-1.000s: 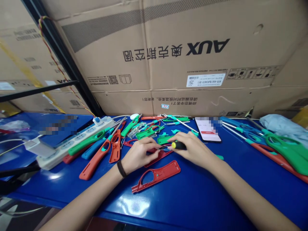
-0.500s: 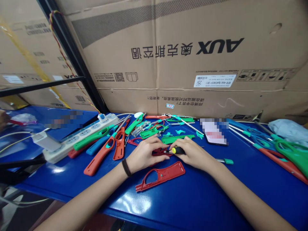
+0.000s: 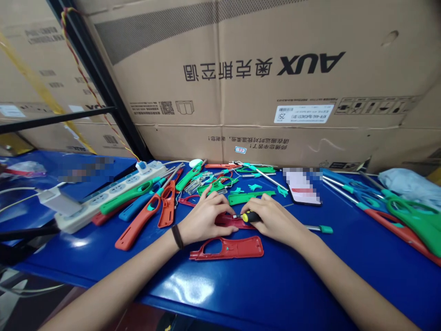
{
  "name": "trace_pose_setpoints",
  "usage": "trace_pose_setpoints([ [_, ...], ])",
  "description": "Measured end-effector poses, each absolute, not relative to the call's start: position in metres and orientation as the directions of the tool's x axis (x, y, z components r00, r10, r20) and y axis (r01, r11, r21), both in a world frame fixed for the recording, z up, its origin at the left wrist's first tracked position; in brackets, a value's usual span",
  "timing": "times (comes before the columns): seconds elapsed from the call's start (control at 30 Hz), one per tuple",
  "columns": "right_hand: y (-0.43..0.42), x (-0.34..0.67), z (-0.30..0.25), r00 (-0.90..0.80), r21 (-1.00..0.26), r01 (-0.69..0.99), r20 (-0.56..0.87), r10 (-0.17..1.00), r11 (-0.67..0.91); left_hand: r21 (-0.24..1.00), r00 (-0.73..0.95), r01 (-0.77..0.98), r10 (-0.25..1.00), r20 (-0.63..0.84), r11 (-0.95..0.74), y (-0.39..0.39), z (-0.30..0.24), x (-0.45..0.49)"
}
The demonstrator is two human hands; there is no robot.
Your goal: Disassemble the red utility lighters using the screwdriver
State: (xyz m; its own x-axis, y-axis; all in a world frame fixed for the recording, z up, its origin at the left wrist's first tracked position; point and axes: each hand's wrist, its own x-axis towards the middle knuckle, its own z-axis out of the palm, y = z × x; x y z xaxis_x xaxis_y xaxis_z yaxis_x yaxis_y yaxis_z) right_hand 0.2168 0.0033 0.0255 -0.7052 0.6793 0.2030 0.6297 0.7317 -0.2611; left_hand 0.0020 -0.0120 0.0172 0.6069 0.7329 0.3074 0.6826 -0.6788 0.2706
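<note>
My left hand (image 3: 206,217) grips a red lighter casing half (image 3: 226,221) against the table, thumb and fingers at its sides and one finger raised. My right hand (image 3: 275,219) is closed round a short yellow-and-black screwdriver (image 3: 250,216). The screwdriver's tip points left into the casing; my fingers partly hide what it touches. Nearer to me, another red casing half (image 3: 243,248) lies with its hollow side up. A green casing half (image 3: 248,197) rests just beyond my hands.
Lighter parts, metal tubes and small teal pieces (image 3: 255,187) lie behind my hands. Whole lighters (image 3: 138,224) and a white power strip (image 3: 106,195) are at the left. A phone (image 3: 303,187) and more lighters (image 3: 399,230) lie right. A large carton (image 3: 223,105) stands behind.
The loose red casing half in front has swung to lie more level, closer to my hands. A finger of my left hand has lifted. The screwdriver stays in my right hand.
</note>
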Motion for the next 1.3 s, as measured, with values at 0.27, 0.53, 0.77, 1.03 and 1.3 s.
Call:
trace_pose_setpoints([
  [0.27, 0.001, 0.214, 0.025, -0.711, -0.274, 0.629, 0.175, 0.681, 0.728, 0.281, 0.623, 0.658, 0.715, 0.319, -0.699, -0.011, 0.015, 0.001],
  [0.53, 0.001, 0.212, 0.025, -0.712, -0.238, 0.652, 0.133, 0.689, 0.720, 0.168, 0.659, 0.644, 0.652, 0.374, -0.747, -0.014, 0.017, 0.003],
  [0.77, 0.004, 0.220, 0.021, -0.701, -0.339, 0.627, 0.149, 0.698, 0.702, -0.034, 0.741, 0.614, 0.561, 0.370, -0.789, -0.016, 0.016, 0.006],
  [1.03, 0.008, 0.264, 0.042, -0.573, -0.391, 0.686, 0.229, 0.787, 0.613, -0.007, 0.737, 0.580, 0.522, 0.429, -0.814, -0.014, 0.011, 0.001],
  [1.3, 0.005, 0.262, 0.028, -0.608, -0.463, 0.667, 0.116, 0.785, 0.584, 0.117, 0.705, 0.570, 0.557, 0.440, -0.813, -0.012, 0.013, 0.000],
])
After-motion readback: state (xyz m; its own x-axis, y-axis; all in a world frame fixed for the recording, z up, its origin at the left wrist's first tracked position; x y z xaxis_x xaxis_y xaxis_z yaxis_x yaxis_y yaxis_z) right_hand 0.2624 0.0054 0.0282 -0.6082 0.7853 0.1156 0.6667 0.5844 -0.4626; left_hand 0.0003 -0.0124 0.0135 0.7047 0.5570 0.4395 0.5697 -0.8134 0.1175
